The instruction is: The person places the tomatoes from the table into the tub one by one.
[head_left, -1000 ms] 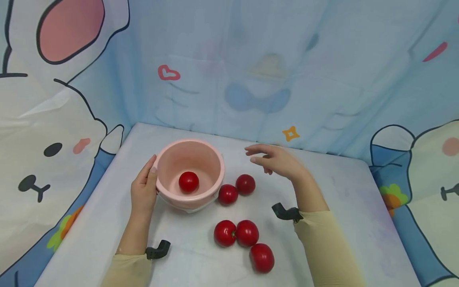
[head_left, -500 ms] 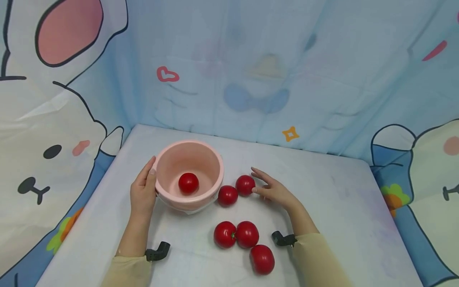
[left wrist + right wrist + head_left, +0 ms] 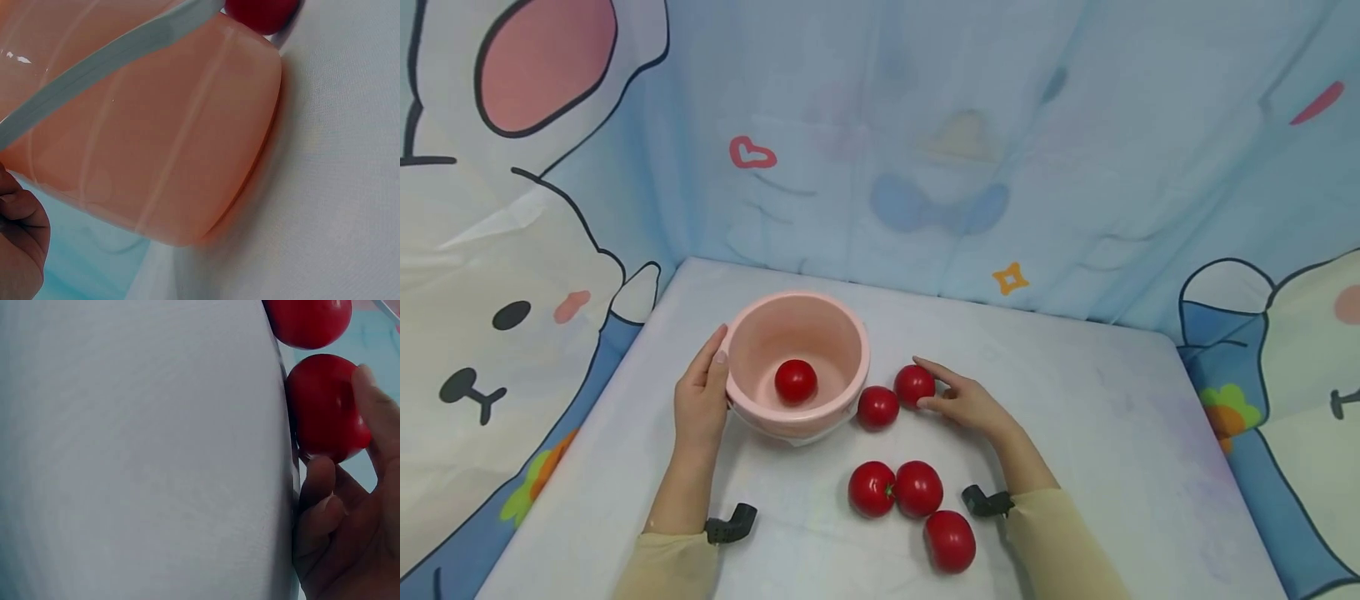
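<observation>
My left hand (image 3: 700, 404) holds the side of a pink bucket (image 3: 797, 417), thumb at the rim. One red tomato (image 3: 795, 381) lies inside it. In the left wrist view a pale handle (image 3: 112, 69) crosses the bucket's ribbed wall, and only part of the hand (image 3: 22, 240) shows. My right hand (image 3: 966, 404) has its thumb and fingers around a tomato (image 3: 914, 386) on the table. The right wrist view shows the thumb on one side of this tomato (image 3: 328, 406) and curled fingers below it. Another tomato (image 3: 877, 407) sits between it and the bucket.
Three more tomatoes, one of them (image 3: 917, 488) in the middle, lie grouped nearer the front of the white-covered table (image 3: 1112, 417). A blue cartoon-print curtain (image 3: 865, 108) rises along the table's back edge.
My right hand has come down and toward the front from above the table, and its fingers have closed around the farther tomato. The left hand and bucket stay put.
</observation>
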Motion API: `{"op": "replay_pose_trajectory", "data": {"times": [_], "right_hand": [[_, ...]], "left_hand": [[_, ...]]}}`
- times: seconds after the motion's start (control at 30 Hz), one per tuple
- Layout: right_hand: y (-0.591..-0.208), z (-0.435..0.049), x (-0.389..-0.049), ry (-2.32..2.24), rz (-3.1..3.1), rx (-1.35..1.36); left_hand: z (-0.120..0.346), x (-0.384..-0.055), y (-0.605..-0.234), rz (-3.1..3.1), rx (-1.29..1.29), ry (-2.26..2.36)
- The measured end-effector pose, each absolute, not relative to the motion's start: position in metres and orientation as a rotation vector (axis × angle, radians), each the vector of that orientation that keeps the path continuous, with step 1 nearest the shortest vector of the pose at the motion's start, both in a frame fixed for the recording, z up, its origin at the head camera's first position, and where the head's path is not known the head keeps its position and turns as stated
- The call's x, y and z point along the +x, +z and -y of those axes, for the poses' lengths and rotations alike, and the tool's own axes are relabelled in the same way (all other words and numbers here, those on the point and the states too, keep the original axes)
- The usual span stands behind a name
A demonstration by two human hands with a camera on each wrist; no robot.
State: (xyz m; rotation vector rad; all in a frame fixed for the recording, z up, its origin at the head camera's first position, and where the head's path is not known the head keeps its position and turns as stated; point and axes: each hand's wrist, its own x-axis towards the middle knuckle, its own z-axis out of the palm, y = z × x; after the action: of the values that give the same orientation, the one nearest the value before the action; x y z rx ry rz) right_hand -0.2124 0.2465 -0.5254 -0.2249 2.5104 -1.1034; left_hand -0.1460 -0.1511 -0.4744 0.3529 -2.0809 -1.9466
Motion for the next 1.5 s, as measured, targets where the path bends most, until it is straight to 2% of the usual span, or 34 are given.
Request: {"op": "replay_pose_trajectory", "data": {"times": [0.83, 1.13, 1.5], "right_hand": [[-0.521, -0.255, -0.219, -1.244, -2.457, -0.112], [-0.476, -0.258, -0.242, -1.229, -2.512, -0.174], [-0.398, -0.233, -0.270, -1.284, -2.508, -0.429]], "left_hand": [[0.150, -0.145, -0.476, 2.068, 0.325, -1.941], [0.148, -0.144, -0.474, 2.090, 0.367, -1.938], [0.151, -0.146, -0.475, 2.060, 0.325, -1.946]]}}
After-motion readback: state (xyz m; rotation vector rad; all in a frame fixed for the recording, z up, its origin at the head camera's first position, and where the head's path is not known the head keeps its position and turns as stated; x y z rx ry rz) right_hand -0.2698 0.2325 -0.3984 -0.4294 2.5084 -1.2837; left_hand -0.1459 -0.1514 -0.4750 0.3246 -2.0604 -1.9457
